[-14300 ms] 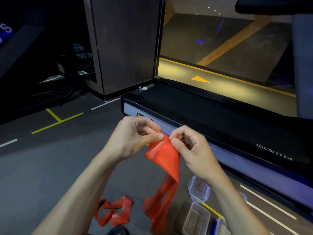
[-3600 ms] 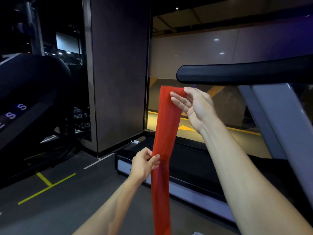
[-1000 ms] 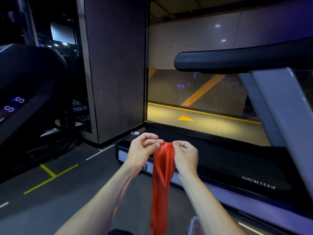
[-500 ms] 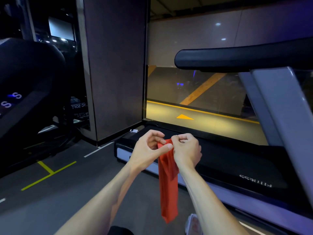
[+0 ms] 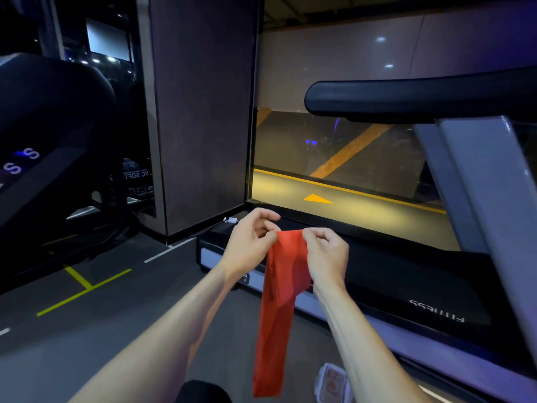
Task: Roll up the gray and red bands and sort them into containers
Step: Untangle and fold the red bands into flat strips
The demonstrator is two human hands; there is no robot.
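Holding the red band (image 5: 280,301) by its upper edge, I kept both forearms stretched forward and slightly converging, wrists level, in front of the treadmill (image 5: 406,274). My left hand (image 5: 250,242) pinched the left corner of that edge between thumb and forefinger, the remaining fingers curled loosely above the pinch; its grip was thus closed upon the band. My right hand (image 5: 327,254) pinched the right corner in like manner, knuckles turned toward me, fingers folded inward, its grip likewise grasping the band. The two hands stood just beside each other, with the short top edge of the band drawn taut between them. Below the hands the band hung freely as a doubled strip, narrowing and falling toward the grey floor (image 5: 87,330), its lower end near the bottom of the view. A clear lidded container (image 5: 332,383) lay on the floor beside my right forearm, close to the band's hanging end. Yellow and white lines marked the floor to my left.
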